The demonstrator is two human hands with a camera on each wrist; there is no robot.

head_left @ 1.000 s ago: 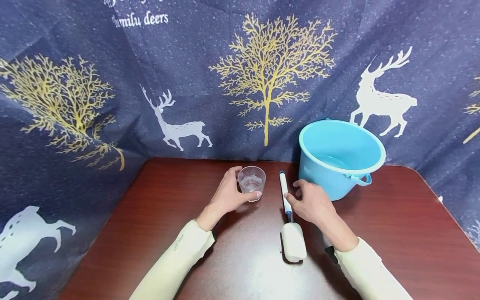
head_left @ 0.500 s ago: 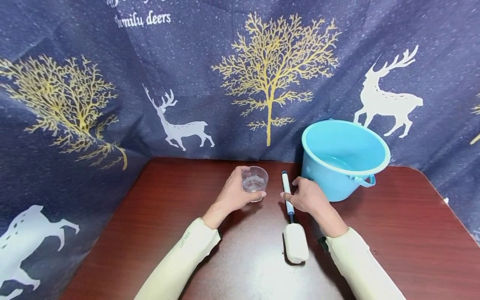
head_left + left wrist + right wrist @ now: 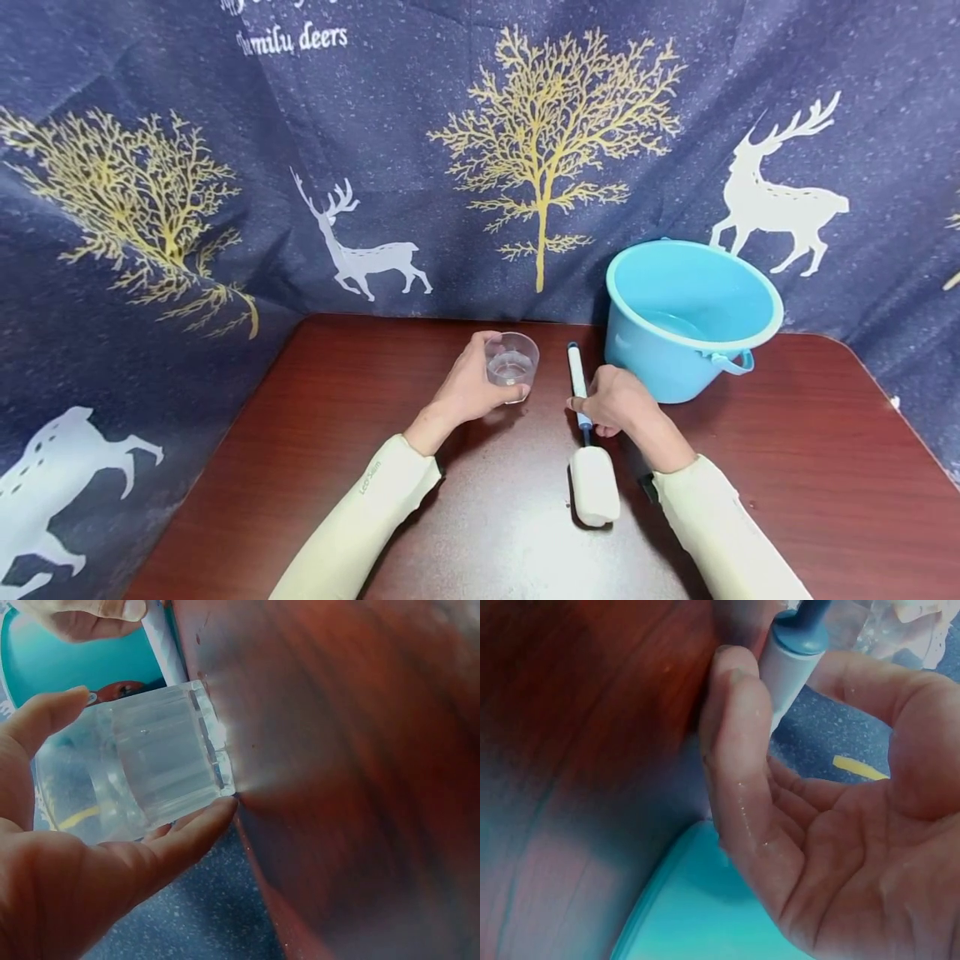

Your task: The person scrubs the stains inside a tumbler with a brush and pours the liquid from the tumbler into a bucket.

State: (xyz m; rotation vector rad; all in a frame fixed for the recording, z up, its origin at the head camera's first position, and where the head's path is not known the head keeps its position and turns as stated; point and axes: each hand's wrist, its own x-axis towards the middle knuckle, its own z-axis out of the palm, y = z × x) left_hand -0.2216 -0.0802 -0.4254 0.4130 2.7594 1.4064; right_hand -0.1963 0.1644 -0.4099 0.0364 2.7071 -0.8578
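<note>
Brush (image 3: 594, 482) is lying on the tabletop (image 3: 337, 400), handle (image 3: 577, 371) pointing toward the far edge, between cup (image 3: 512, 365) and bucket (image 3: 660, 362); right hand's (image 3: 624, 402) fingers are pinching the handle, left hand's (image 3: 467, 387) are holding the cup.

Place: some room indoors, it is appearing; the views are not settling whether home, office or studio.
Cloth (image 3: 405, 158): is hanging like a screen, bearing white deer (image 3: 378, 259), gold trees (image 3: 542, 221) and the lettering (image 3: 323, 36) "milu deers".
Table (image 3: 337, 392): is standing against the cloth, showing glossy red-brown wood grain.
Bucket (image 3: 663, 362), cup (image 3: 516, 364), brush (image 3: 595, 487): together are giving a household look.
</note>
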